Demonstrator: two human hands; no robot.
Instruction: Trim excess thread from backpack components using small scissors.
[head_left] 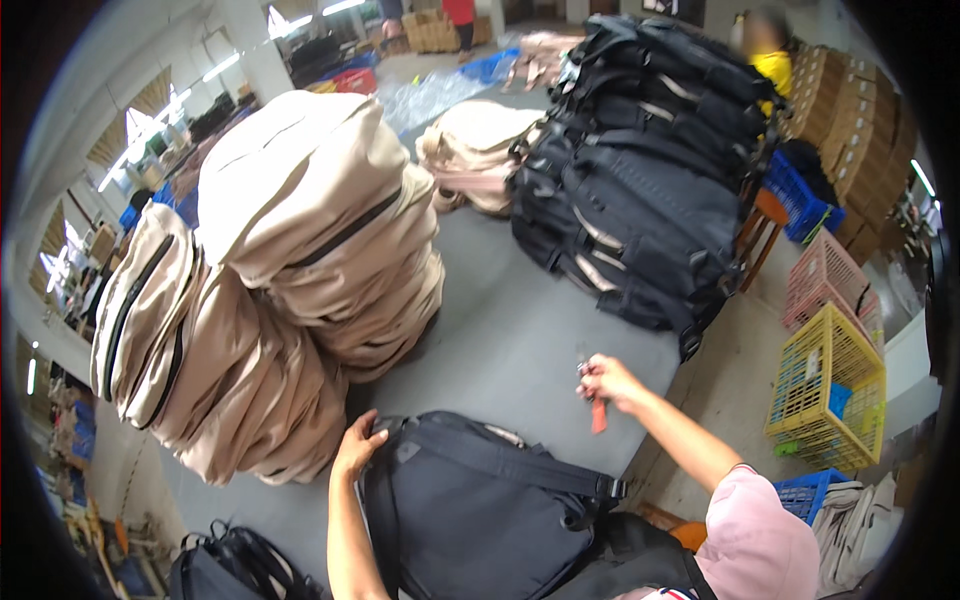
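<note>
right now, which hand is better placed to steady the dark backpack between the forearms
Likely the left hand: it's at the edge of the dark backpack, while the right hand, away from it, holds a red-tagged item.

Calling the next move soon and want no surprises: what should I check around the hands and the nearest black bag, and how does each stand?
1. Left hand at the black bag's left edge: ok.
2. Left hand's hold firm: cannot tell.
3. Right hand off the bag: ok, it holds a small item with a red strip.
4. Small item identifiable: not ok, too blurred.
5. Black stack apart from the bag: ok, gray table shows between.
</note>
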